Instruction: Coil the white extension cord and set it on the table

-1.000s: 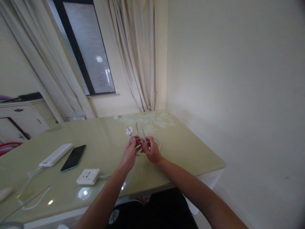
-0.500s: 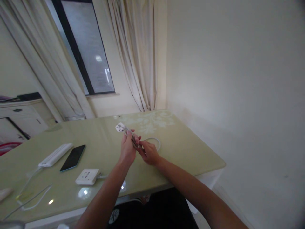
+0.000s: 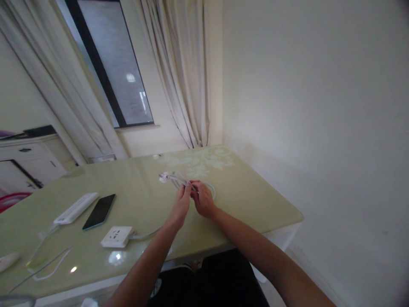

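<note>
A bundled white power cord (image 3: 176, 175) is pinched between both hands over the middle of the table. My left hand (image 3: 182, 202) is closed on the bundle from the left, thumb on top. My right hand (image 3: 203, 198) grips it close by, fingers nearly touching the left ones. The white plug (image 3: 164, 177) sticks out from the far left end of the bundle, and a loop of cord curves out past my right hand. A white socket block (image 3: 117, 237) lies left of my left forearm, its cord running toward my arm.
A black phone (image 3: 99, 212) lies beside a long white power strip (image 3: 76, 208) on the left. Thin cables (image 3: 47, 268) and a white rounded object (image 3: 8, 261) lie near the front left edge of the pale green table (image 3: 255, 204). A wall (image 3: 313, 128) borders the table's right side.
Both hands have come closer together, with my left hand shifting right along the bundle. The plug has dropped a little and turned, and cord loops now show beyond the hands.
</note>
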Available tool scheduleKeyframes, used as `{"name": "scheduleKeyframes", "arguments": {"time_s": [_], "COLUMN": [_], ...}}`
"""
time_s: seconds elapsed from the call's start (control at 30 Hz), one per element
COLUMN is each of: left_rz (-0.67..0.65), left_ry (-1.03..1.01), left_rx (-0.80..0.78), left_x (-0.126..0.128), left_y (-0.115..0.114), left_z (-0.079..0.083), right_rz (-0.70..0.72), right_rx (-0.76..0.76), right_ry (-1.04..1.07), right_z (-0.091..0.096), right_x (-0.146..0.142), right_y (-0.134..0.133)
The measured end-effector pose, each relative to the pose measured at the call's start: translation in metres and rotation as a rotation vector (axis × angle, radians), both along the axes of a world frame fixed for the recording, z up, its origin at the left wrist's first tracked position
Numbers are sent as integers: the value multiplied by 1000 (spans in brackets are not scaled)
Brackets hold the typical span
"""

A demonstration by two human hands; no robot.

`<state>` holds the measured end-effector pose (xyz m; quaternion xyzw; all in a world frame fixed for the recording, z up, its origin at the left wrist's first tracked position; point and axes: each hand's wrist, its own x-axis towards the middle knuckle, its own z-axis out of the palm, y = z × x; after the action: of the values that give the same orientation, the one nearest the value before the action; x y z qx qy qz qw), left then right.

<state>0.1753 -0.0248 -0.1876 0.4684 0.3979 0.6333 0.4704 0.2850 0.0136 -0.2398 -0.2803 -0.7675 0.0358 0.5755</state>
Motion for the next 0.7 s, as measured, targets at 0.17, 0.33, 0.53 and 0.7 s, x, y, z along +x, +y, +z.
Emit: {"name": "scheduleKeyframes", "arguments": {"time_s": [0.17,0.33,0.53,0.7], "left_rz": [88,163,-192,-285], "left_ry": [-35,-249,-453,-394], "left_rx": [77,218,173,32], "left_x": [6,-8,-56,-90], "left_y": [3,2,-34,-64], "left_z": [-7,32,116,149], "right_rz": [24,9,97,217], "right_rx": [11,-23,-87,90], "right_ry": [-76,-166,-246,-412], "right_z": [4,1,-12,-7], "right_x": [3,2,7,11], "right_y": [0,-1,4,9]}}
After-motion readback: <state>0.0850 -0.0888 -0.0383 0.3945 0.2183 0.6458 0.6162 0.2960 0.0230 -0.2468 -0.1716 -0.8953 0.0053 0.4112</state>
